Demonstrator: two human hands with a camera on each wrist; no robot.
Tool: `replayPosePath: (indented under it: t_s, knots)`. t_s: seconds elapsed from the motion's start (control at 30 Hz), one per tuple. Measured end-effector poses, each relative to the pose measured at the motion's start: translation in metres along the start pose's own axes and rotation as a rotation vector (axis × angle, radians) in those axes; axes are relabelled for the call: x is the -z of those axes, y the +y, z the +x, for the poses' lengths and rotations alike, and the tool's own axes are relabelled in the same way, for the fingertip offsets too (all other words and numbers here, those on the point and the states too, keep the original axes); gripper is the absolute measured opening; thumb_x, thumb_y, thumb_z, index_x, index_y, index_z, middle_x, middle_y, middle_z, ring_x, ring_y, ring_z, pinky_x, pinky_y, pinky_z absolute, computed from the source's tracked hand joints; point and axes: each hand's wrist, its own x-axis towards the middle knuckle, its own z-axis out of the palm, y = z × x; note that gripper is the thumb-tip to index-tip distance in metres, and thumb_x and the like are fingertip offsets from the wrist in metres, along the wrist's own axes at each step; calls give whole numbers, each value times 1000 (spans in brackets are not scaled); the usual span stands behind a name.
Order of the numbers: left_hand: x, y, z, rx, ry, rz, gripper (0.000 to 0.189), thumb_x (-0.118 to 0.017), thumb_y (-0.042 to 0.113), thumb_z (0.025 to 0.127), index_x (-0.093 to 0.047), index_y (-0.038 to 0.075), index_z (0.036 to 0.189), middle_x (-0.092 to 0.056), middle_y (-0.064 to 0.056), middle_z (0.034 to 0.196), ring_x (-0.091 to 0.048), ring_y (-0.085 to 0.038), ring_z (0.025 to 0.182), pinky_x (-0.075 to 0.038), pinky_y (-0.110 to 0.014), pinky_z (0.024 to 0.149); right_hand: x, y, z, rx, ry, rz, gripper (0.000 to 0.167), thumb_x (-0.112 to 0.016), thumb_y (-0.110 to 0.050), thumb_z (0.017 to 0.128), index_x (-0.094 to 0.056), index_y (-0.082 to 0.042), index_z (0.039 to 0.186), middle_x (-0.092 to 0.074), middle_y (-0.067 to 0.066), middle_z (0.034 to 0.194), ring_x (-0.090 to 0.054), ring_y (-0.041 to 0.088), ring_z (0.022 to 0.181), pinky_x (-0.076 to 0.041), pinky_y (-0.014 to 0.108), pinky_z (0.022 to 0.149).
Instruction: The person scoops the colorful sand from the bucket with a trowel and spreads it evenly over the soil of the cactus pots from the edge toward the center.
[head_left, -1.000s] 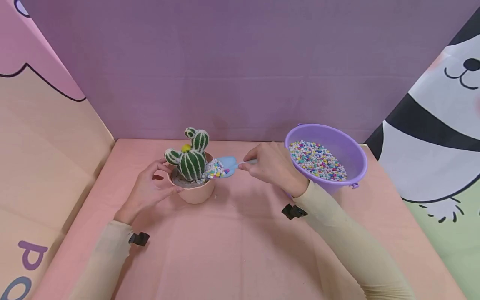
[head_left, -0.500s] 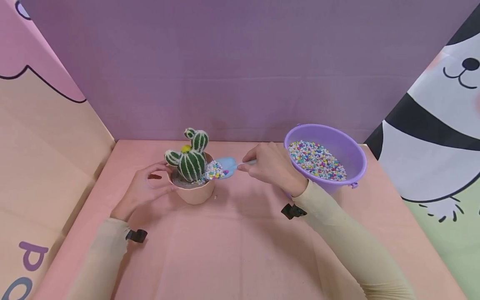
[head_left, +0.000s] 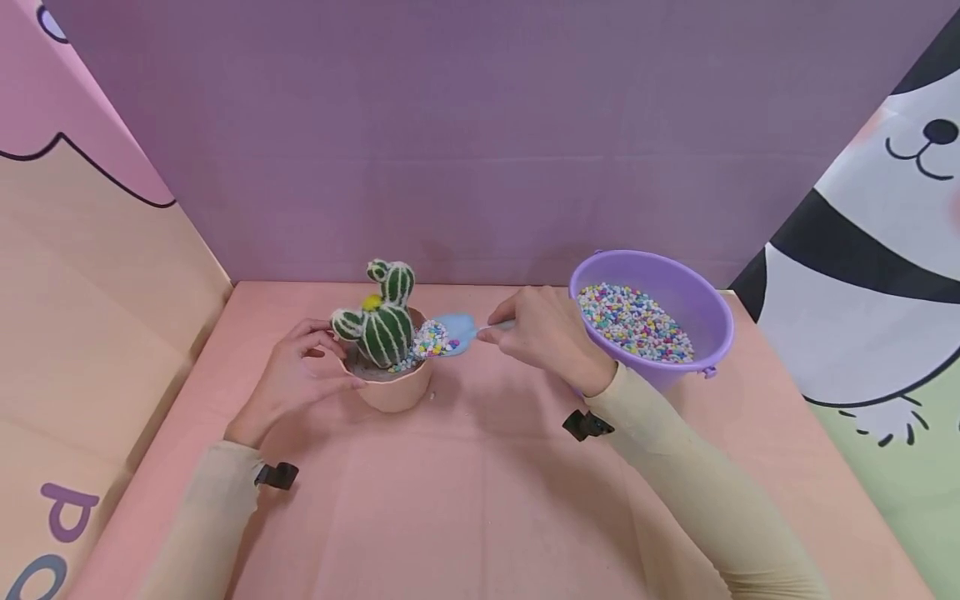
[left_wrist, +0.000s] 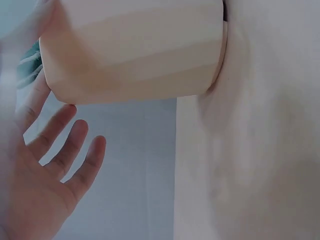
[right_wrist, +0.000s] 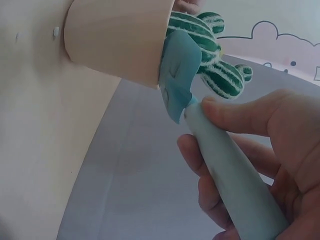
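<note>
A knitted-looking green cactus with white stripes and a yellow flower stands in a peach flowerpot. My left hand holds the pot's left side, thumb on the front rim and fingers behind. In the left wrist view, its outer fingers spread loosely off the pot. My right hand grips the handle of a light-blue toy trowel, thumb along its top. The trowel's blade, loaded with multicoloured pebbles, rests at the pot's right rim. Some pebbles lie inside the pot beside the cactus.
Right of the pot, behind my right forearm, stands a purple bucket partly filled with the same pebbles. A stray white pebble lies on the pink tabletop near the pot. A purple backdrop rises behind the table.
My left thumb pulls slightly back from the pot's rim, then returns onto it. The pot and cactus shift very slightly. The right hand and trowel stay nearly still.
</note>
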Motion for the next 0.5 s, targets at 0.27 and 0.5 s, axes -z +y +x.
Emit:
replayPosePath:
  t_s: [0.27,0.5]
  knots:
    - [2,-3,-2,36,-39,-49,35,-100,12,72,-76,10,97,-64,-7,139,-54,-9,126,-54,-36,97,1,-3,1,30,-6,-17,22,-84,-42,88,-89,-24,99,-83,-7,87,-69,14,68,-45,30,57]
    - [1,-2,-3,30,-53,-56,34,-98,11,74,-74,10,99,-68,-8,139,-54,-1,125,-56,-40,98,5,-4,1,5,-27,-15,22,-84,-42,88,-89,-24,100,-83,-6,89,-71,15,71,-48,31,59]
